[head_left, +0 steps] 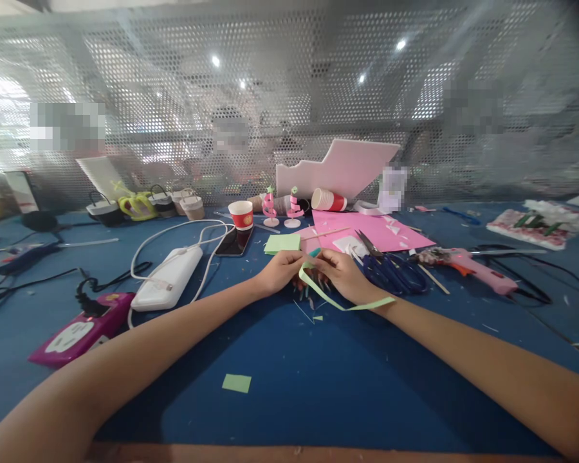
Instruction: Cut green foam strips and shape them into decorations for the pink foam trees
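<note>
My left hand and my right hand meet above the middle of the table, fingers pinched together. Between their fingertips runs the upper end of a light green paper strip. The strip loops down and trails across my right wrist. A small teal piece shows between the fingers; its kind is unclear. Scraps and thin bits lie under the hands, partly hidden. Just beyond my left hand rests a stack of green paper. Scissors with dark blue handles lie close to my right hand.
At left are a white power bank with its cable and a purple power strip. A red paper cup stands near a phone. Pink paper lies behind; a pink glue gun is at right.
</note>
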`<state>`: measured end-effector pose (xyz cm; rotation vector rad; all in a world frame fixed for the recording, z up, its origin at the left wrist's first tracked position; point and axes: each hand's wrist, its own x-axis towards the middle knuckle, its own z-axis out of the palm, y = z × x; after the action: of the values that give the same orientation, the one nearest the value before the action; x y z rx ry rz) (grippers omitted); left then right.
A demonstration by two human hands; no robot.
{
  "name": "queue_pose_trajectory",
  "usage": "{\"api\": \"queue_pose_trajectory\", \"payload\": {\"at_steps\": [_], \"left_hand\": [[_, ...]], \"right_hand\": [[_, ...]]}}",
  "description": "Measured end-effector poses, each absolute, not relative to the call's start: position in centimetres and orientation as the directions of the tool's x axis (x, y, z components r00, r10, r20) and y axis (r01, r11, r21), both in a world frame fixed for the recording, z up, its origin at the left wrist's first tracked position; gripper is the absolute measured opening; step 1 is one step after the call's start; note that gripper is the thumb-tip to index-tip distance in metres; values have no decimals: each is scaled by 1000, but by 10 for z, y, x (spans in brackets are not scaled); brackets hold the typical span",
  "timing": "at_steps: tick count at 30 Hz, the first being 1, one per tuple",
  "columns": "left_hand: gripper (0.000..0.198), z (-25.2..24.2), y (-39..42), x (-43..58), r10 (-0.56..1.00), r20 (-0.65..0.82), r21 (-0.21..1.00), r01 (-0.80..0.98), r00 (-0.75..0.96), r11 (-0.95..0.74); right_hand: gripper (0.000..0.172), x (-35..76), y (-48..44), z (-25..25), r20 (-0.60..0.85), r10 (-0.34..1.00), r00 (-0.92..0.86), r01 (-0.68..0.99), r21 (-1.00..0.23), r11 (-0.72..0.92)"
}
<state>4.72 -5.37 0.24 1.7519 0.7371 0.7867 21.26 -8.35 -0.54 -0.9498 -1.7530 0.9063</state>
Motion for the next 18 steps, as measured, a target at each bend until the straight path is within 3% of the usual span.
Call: {"api": "queue_pose_trajectory", "payload": {"at_steps": [4,10,18], "left_hand": [[45,1,-55,48,768,163,954,100,619,-283],[62,4,-57,44,750,324,936,-82,577,-341],[43,6,-57,46,761,297,931,2,577,-364]], "right_hand": [[40,213,-84,-5,403,874,-272,217,-859,463],[41,214,-83,-5,429,882,-197,171,-871,461],[40,215,-83,-6,488,864,-128,283,-817,503]]}}
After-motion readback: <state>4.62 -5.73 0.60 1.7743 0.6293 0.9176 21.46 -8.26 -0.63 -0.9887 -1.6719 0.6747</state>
